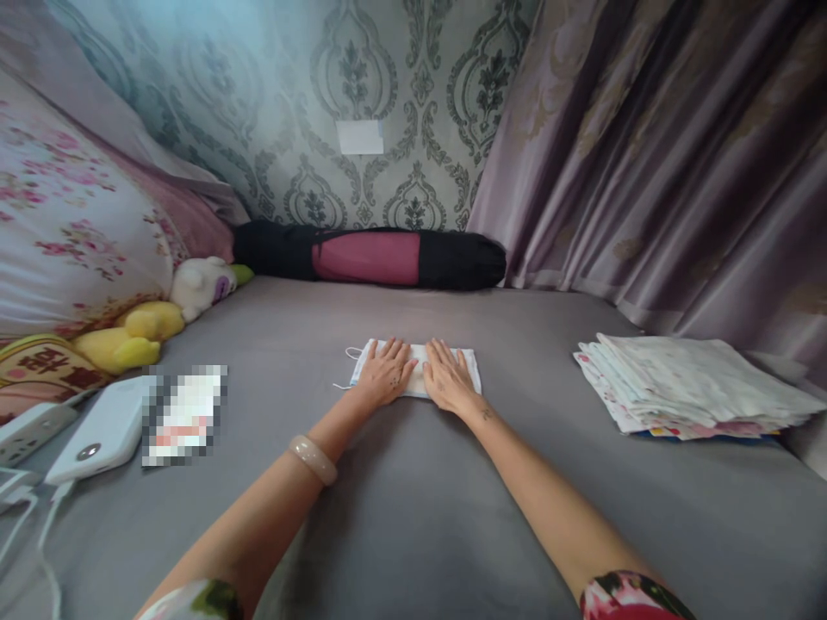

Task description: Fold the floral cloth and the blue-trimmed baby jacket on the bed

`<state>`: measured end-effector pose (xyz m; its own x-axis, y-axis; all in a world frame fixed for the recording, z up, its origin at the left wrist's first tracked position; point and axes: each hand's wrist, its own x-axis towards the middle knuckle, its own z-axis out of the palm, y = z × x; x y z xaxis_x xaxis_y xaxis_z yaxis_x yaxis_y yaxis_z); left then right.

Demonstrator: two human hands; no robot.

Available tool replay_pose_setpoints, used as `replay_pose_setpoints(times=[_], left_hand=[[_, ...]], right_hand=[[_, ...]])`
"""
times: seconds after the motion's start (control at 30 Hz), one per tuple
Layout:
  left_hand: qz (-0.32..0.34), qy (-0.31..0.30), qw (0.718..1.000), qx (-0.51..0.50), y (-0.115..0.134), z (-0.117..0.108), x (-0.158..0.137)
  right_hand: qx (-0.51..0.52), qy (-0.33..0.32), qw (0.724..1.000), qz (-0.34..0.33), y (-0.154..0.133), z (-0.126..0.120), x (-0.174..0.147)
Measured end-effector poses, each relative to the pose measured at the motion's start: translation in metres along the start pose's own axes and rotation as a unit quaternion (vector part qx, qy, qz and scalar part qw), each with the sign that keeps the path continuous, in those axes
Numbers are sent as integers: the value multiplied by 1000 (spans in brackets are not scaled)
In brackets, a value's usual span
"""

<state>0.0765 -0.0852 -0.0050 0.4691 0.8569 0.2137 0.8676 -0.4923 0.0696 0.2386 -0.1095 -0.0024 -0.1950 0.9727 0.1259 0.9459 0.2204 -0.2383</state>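
Observation:
A small white rectangular piece [417, 383], which looks like folded cloth, lies flat on the grey bed sheet [413, 491]. Thin white cords [352, 352] stick out from its left end. My left hand [386, 372] rests palm down on its left half, fingers stretched out. On the right half, my right hand [448, 377] is pressed flat in the same way, fingers extended. The thumbs point toward each other over the middle, with a narrow strip of white between them. The palms hide much of the piece.
A stack of folded cloths [685, 383] sits at the right. To the left are a white power bank [107, 428] with a cable, a power strip [35, 433], a blurred-out item [187, 415] and plush toys [146, 331]. A long black-and-pink bag [368, 257] lies along the wall.

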Motion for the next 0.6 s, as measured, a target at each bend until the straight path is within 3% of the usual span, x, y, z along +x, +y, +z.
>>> replay_pose_setpoints(times=[0.3, 0.6], left_hand=[[-10, -9, 1000, 5, -10, 16, -3], [0, -20, 1000, 12, -11, 11, -2]], right_hand=[[-13, 12, 1000, 2, 3, 8, -4], [-11, -11, 1000, 11, 1, 3, -3]])
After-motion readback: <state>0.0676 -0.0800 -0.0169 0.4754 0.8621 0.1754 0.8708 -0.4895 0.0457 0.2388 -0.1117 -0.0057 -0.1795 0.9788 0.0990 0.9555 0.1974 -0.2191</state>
